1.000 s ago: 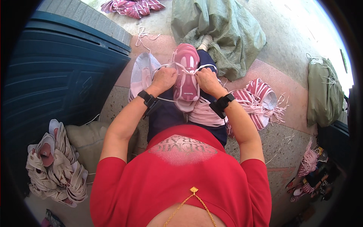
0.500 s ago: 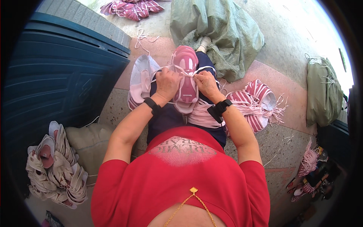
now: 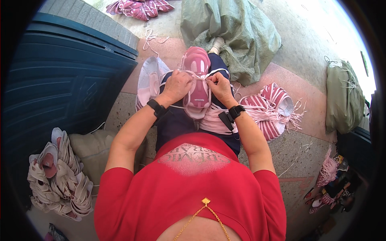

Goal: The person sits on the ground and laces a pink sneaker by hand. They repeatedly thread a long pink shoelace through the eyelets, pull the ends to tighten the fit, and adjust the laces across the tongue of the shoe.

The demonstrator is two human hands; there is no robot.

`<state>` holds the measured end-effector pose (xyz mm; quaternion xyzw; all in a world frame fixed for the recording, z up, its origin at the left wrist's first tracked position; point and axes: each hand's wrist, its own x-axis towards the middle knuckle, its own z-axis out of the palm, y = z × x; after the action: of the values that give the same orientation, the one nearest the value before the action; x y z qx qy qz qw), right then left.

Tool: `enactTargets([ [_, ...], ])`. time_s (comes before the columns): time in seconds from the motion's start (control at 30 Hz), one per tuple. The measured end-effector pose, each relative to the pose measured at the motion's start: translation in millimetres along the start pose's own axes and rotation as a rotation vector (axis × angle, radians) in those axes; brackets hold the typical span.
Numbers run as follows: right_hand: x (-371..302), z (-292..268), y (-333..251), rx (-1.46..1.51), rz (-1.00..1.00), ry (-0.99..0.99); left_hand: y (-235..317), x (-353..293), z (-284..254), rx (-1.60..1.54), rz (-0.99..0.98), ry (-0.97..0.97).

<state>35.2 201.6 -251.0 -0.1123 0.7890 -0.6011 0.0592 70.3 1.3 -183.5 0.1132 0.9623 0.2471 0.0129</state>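
Note:
A bundle of pink shoe uppers point(image 3: 197, 94) lies lengthwise across my lap, its tongue side up. A white cord point(image 3: 196, 74) runs across it, with a crossing or knot near the middle. My left hand point(image 3: 177, 85), at the bundle's left edge, is closed on the cord. At the right edge my right hand point(image 3: 220, 86) pinches the cord between thumb and fingers. Just left of the bundle, a pale-lined shoe upper point(image 3: 149, 82) rests by my left leg. Pink laces point(image 3: 219, 120) lie over my right thigh.
Right of my leg sits a tied bundle of striped pink uppers point(image 3: 271, 112). A green sack point(image 3: 237, 40) covers the floor ahead; another sack point(image 3: 343, 98) stands far right. To the left are a blue door point(image 3: 68, 76), a beige cushion-like sack point(image 3: 98, 150) and a pile of cream uppers point(image 3: 60, 176).
My two hands have shifted slightly apart along the cord, and the crossing on top of the bundle looks drawn tighter. The bundle has stayed nearly in place.

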Motion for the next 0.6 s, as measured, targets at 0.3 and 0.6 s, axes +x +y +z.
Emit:
enactTargets([
  [0.3,0.2,-11.4,-8.0,-0.134,-0.029,-0.121,16.8,43.2,15.8,0.118,0.086,-0.078],
  [0.6,15.8,-13.9,-23.9,-0.592,-0.522,-0.345,-4.4,52.7,25.2,-0.164,-0.009,0.045],
])
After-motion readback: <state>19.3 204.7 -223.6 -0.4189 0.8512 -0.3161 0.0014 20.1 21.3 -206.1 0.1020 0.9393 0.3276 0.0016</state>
